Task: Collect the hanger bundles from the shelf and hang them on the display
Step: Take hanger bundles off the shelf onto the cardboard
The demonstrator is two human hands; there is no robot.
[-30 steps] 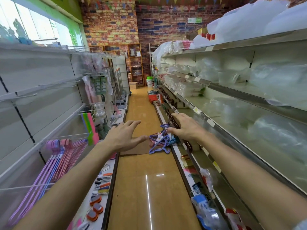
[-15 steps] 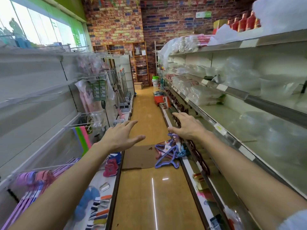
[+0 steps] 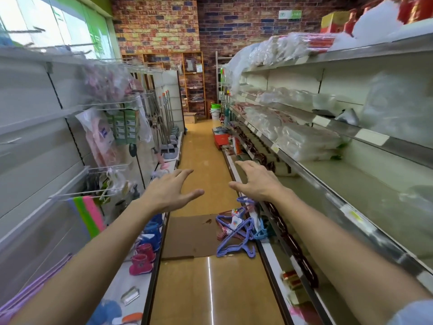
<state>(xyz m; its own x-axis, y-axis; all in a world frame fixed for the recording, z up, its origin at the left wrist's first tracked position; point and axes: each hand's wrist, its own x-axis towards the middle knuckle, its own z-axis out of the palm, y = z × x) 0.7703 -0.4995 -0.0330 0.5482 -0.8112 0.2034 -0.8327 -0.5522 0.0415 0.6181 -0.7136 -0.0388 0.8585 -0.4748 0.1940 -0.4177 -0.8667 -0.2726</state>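
Note:
A heap of hanger bundles (image 3: 235, 233), purple, pink and light blue, lies on the aisle floor against the base of the right shelf, partly on a flat piece of cardboard (image 3: 189, 238). My left hand (image 3: 171, 192) is stretched out over the aisle, fingers spread, holding nothing. My right hand (image 3: 256, 180) is also spread and empty, above and just behind the heap. Purple hangers (image 3: 25, 294) hang on the left display at the lower left edge.
Shelving lines both sides of a narrow aisle with a tan floor (image 3: 210, 289). Small boots (image 3: 143, 256) and brushes sit on the low left ledge. Bagged goods (image 3: 307, 141) fill the right shelves. A red crate (image 3: 221, 139) and buckets stand farther down the aisle.
The view has advanced down the aisle, so the hanger heap is closer and lower in view. Both hands stay stretched forward and empty; the hanging hangers on the left slid out toward the corner.

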